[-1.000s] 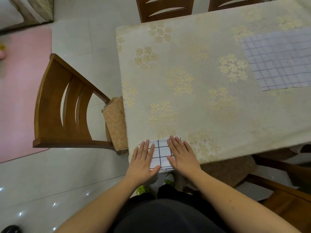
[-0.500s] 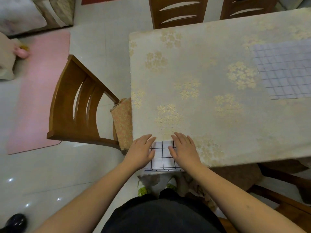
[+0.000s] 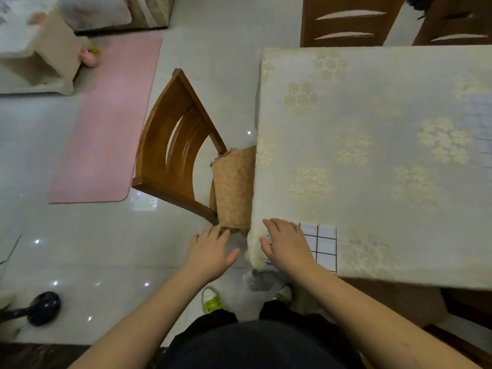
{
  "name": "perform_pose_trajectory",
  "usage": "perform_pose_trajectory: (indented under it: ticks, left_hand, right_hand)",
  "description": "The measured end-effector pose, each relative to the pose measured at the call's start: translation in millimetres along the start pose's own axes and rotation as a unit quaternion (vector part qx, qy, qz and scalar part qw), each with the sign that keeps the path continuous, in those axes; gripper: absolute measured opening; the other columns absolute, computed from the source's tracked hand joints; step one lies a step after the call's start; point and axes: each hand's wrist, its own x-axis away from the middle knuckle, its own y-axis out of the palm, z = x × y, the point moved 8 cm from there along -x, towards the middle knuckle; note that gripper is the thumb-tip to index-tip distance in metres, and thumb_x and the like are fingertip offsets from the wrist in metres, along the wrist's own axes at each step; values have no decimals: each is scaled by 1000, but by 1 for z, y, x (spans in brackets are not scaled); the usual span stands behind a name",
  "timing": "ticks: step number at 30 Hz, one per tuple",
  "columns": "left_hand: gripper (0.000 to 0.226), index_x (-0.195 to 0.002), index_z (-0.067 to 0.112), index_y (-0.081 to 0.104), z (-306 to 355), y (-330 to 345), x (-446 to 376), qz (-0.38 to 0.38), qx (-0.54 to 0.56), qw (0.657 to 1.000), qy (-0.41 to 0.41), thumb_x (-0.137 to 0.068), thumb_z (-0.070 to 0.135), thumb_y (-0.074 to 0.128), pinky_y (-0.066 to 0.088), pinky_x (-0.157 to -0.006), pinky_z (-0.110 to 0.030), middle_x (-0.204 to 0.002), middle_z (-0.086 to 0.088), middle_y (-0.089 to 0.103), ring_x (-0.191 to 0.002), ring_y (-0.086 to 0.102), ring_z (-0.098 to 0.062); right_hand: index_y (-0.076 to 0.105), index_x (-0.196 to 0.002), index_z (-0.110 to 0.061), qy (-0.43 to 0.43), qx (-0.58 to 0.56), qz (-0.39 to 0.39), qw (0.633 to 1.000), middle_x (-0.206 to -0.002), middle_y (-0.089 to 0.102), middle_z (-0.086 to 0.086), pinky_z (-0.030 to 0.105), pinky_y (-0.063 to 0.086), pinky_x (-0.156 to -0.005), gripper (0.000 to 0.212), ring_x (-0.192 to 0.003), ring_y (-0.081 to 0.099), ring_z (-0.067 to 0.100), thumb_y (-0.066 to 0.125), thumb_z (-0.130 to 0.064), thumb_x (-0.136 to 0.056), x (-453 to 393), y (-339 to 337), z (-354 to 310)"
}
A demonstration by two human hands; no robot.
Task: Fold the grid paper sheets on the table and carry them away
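1. Folded grid paper (image 3: 323, 245), small and with dark lines, flat on the bench (image 3: 372, 145) at its near left corner, close to the near edge
2. Right hand (image 3: 286, 242) palm down on the left part of this paper and on the corner of the bench cloth, fingers straight and a little spread, nothing gripped
3. Left hand (image 3: 211, 251) off the bench, just left of its corner and above the floor, fingers relaxed and nearly straight, thumb out toward the bench, nothing held
4. Second grid sheet (image 3: 483, 137), blurred and cut by the frame, flat at the right edge of the bench, well apart from the folded one
5. Wooden chair (image 3: 175, 155) at the left side of the bench, its cushion (image 3: 234, 187) touching the hanging cloth
6. Pink mat (image 3: 106, 123) on the floor, further left of the bench than the chair
7. Two more chair backs (image 3: 348, 21) behind the far edge of the bench
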Motion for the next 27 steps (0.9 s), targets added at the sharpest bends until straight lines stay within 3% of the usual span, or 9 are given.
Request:
perform_pose_trajectory:
  ticks: [4,8,10,13,18,27]
  left_hand:
    - [69,-152,25,23,-47,3,11,-11,36,999,-4,-95,63,27,19,-116,-47,-160,-3,21,-147,18,-23]
    - [66,-150,26,26,-104,2,29,10,56,998,-2,-95,61,30,24,-113,-44,-156,-2,29,-143,25,-22]
    - [71,-149,26,28,-138,3,42,10,50,999,-10,-91,64,21,25,-112,-43,-154,-2,32,-141,29,-22]
    - [95,-145,27,36,-189,4,62,14,57,998,-27,-69,68,-2,26,-111,-42,-151,-1,38,-138,35,-21]
    - [59,-145,26,37,-281,15,80,6,80,994,-69,-95,58,33,27,-110,-39,-154,-1,34,-139,33,-20]
    - [59,-147,24,35,-353,3,65,22,116,989,-84,-96,55,35,35,-105,-39,-150,-1,40,-135,39,-20]
  right_hand:
    - [41,-141,-18,-16,5,6,1000,-142,48,3,38,27,-111,48,-130,42,21,37,-40,-99,-13,0,-53]
    - [43,-139,-21,-12,20,-11,1000,-140,49,1,37,30,-109,47,-128,44,20,36,-44,-99,-28,12,-116]
    - [43,-139,-22,-18,34,-22,999,-139,50,1,37,33,-107,47,-127,46,20,36,-46,-99,-35,21,-149]
    - [41,-140,-23,-18,55,-40,998,-138,52,1,39,37,-104,48,-125,49,22,35,-47,-99,-46,31,-192]
    - [45,-138,-21,-36,62,-48,996,-135,53,2,40,39,-101,47,-123,49,24,35,-46,-99,-73,37,-267]
    - [40,-142,-21,-69,65,-65,993,-137,51,1,39,38,-104,49,-127,46,21,33,-46,-99,-126,48,-347]
